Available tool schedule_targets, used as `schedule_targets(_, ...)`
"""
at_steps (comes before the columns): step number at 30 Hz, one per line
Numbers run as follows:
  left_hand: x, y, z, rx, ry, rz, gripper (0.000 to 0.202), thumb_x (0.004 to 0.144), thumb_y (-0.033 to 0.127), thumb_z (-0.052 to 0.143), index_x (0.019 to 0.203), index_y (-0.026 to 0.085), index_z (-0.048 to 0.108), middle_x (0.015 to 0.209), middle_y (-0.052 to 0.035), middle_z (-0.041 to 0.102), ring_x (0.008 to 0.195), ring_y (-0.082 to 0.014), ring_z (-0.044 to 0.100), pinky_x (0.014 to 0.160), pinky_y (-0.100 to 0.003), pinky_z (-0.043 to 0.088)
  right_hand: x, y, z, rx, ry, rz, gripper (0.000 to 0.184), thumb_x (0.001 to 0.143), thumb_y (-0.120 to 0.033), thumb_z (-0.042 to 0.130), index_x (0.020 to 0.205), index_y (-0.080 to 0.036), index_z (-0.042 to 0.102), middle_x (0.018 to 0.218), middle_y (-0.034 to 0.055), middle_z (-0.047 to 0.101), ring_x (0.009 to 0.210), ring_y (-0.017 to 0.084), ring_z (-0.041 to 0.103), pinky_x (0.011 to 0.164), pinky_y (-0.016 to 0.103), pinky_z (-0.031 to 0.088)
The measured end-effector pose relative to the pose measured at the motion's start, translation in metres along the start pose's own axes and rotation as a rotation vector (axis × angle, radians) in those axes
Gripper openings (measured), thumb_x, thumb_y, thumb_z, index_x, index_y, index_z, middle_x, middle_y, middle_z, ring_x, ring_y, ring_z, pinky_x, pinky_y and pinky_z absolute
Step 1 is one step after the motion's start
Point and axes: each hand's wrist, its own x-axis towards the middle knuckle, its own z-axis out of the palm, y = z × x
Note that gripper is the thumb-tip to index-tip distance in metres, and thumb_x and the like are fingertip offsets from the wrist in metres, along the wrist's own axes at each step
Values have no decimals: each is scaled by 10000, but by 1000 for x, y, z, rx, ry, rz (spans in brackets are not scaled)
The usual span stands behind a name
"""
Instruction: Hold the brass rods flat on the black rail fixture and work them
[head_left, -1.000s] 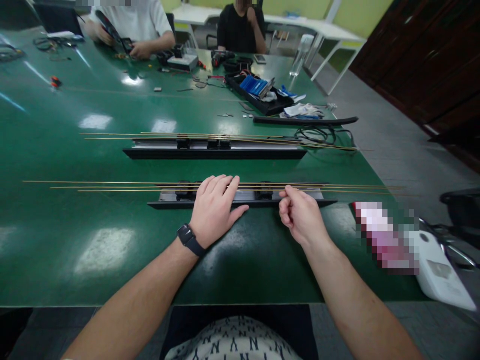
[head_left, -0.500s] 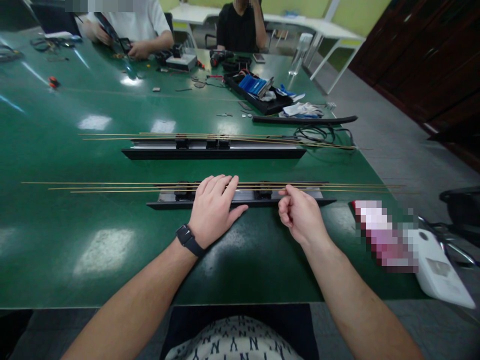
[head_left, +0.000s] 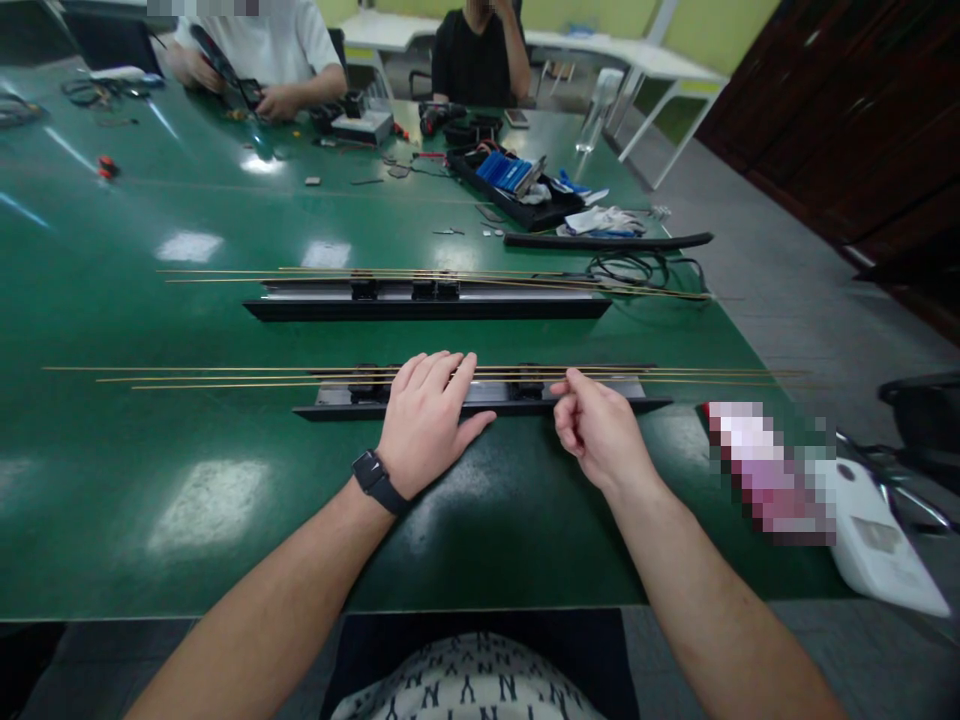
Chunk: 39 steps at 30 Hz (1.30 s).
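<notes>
A long black and silver rail (head_left: pixel 495 396) lies on the green table (head_left: pixel 187 330) in front of me, with three thin brass rods (head_left: pixel 225 377) laid lengthwise over it. My left hand (head_left: pixel 427 420) lies flat on the rail's middle, fingers stretched over the rods. My right hand (head_left: pixel 600 430) is curled, thumb and forefinger pinched on the nearest rod to the right of the left hand. A dark watch sits on my left wrist.
A second rail (head_left: pixel 427 300) with more brass rods lies farther back. Beyond it are a black tray of parts (head_left: pixel 517 190), a black strip (head_left: pixel 607 240), cables and a clear bottle (head_left: pixel 600 110). Two people sit at the far side. A white device (head_left: pixel 877 540) lies at the right edge.
The nearest brass rod has slid a little to the left under my pinching right hand, which has shifted slightly left. My left hand has stayed in place.
</notes>
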Motion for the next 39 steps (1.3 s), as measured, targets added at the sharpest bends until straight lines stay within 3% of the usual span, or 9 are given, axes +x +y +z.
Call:
schedule_targets(5, 0, 0, -1, -9, 7, 2, 618, 932, 459, 654, 1453, 154, 522, 1378, -163, 635, 1330, -331, 546, 1182, -515, 355, 1, 1, 0, 51, 30, 7, 301, 855, -455, 730, 814, -182, 611, 435, -46, 536, 274, 77, 373, 265, 174, 199)
schedule_targets(13, -1, -1, 2, -8, 2, -9, 635, 930, 470, 659, 1458, 148, 517, 1387, -161, 626, 1339, -327, 538, 1196, -507, 337, 1, 3, -2, -33, -34, -13, 362, 832, -503, 772, 823, -158, 661, 447, -33, 554, 283, 69, 386, 274, 168, 196)
schedule_targets(22, 0, -1, 0, 3, 2, 1, 625, 931, 472, 657, 1442, 132, 535, 1376, -162, 634, 1327, -328, 543, 1188, -505, 351, 3, 5, 1, 48, 38, -14, 269, 878, -429, 676, 804, -178, 613, 421, -36, 541, 262, 85, 372, 265, 184, 202)
schedule_targets(31, 0, -1, 0, -2, -3, -3, 629, 934, 476, 654, 1446, 135, 526, 1384, -159, 630, 1333, -327, 542, 1190, -505, 345, 0, 2, 0, -59, -8, -27, 349, 855, -490, 736, 796, -156, 651, 438, -28, 552, 273, 70, 385, 278, 172, 186)
schedule_targets(39, 0, -1, 1, -2, -1, -2, 625, 934, 468, 657, 1449, 140, 523, 1383, -160, 630, 1339, -324, 538, 1194, -500, 340, 1, 1, 2, 58, 57, -15, 260, 887, -415, 675, 809, -173, 618, 430, -38, 542, 266, 82, 378, 264, 180, 197)
